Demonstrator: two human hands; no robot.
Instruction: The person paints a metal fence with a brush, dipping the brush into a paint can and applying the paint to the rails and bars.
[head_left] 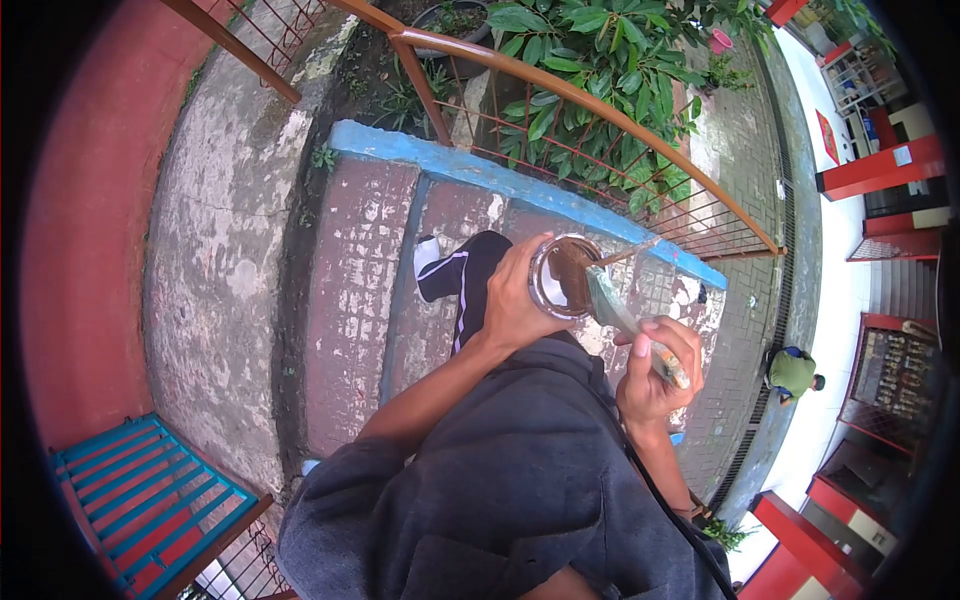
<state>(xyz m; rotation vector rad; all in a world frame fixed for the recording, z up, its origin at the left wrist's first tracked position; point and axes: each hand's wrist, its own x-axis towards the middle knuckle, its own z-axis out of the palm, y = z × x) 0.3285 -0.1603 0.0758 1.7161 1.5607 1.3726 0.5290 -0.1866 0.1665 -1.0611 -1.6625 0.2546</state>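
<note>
My left hand (517, 292) is wrapped round the side of a small open tin (538, 300) with brown paint (568, 272) inside. A thin stick (632, 252) pokes out of the tin over its far right rim. My right hand (658, 375) pinches a paintbrush (618, 314) with a pale grey-green head. The head overlaps the tin's right rim in this view, and the worn end of the handle shows below my fingers. Both hands are in front of my dark top, above the steps.
Worn red-brown steps (350, 300) with a blue edge (480, 172) lie below me. An orange-brown metal railing (580, 95) runs past leafy plants (590, 60). A turquoise slatted rack (160, 490) stands lower left. A person in green (792, 374) is by the drain grate (765, 400).
</note>
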